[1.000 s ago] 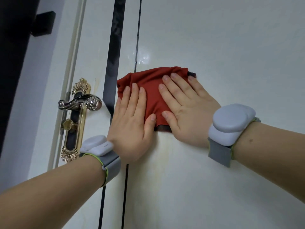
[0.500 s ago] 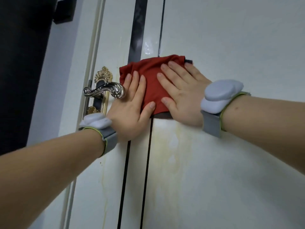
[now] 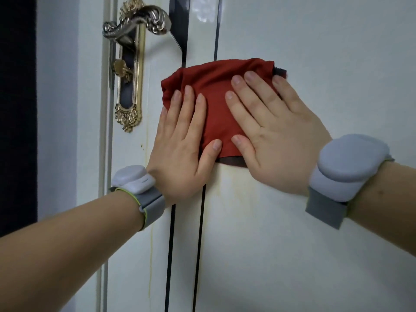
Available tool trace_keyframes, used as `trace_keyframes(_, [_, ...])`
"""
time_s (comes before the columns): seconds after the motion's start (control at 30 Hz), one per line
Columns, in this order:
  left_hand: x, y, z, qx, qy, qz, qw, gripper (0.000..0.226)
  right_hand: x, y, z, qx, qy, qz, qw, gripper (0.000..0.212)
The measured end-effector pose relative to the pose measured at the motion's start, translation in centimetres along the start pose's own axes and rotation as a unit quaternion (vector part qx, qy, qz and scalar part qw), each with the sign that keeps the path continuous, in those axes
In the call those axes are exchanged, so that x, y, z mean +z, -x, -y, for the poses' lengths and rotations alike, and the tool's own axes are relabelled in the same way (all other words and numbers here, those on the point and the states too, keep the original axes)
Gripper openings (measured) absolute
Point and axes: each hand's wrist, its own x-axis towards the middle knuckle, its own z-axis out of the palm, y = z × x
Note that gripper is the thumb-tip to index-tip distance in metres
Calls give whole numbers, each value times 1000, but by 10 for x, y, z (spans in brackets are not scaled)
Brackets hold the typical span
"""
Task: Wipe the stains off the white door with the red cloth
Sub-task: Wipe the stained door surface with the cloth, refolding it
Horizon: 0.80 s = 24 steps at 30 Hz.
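Gleaming at the upper left, an ornate lever handle (image 3: 135, 21) sits on a gold backplate (image 3: 129, 86) with a key (image 3: 121, 68) in the lock, beside the dark opening at the door's edge. Just below the plate a thin yellowish drip (image 3: 150, 255) runs down the white door (image 3: 315, 244).

Next comes the left hand (image 3: 182, 149), a grey wristband (image 3: 137, 188) behind it. It lies flat, heel on the bare paint and straight fingers (image 3: 189, 113) pressing the left part of the red cloth (image 3: 216, 97); nothing is gripped. The cloth is spread against the door at about the height of the plate's lower end, lying over two black vertical stripes (image 3: 171, 244), which come out again beneath the left hand.

The right hand (image 3: 274, 140) mirrors the left, its fingers (image 3: 254, 102) spread and extended over the cloth's right part, palm covering the lower right corner. It too pins the fabric rather than clutching it. A bulky grey wrist device (image 3: 346, 167) sits on that arm.

Two open palms likely serve to spread pressure across the whole cloth and stop it bunching on the glossy panel. Faint yellow stains (image 3: 234, 194) show directly below the cloth's lower edge, so the job looks unfinished and a downward stroke seems the natural next pass.
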Motion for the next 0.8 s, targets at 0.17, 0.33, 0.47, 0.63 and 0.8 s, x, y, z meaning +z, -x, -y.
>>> trace_keyframes(0.17, [13, 56, -8, 11, -5, 12, 1000, 76, 5, 50, 31, -3, -2, 27, 1000, 68])
trace_keyframes(0.33, [24, 116, -19, 19, -2, 33, 999, 76, 14, 103, 65, -8, -32, 43, 999, 68])
trace_keyframes(0.47, [32, 161, -31, 18, 6, 55, 998, 77, 17, 141, 93, 4, -44, 63, 997, 72])
trace_keyframes(0.63, [26, 183, -25, 20, 30, 82, 996, 71, 19, 153, 111, 4, -54, 67, 996, 74])
trace_keyframes(0.8, [14, 130, 8, 15, 31, 65, 997, 73, 16, 100, 111, 8, -55, 46, 997, 72])
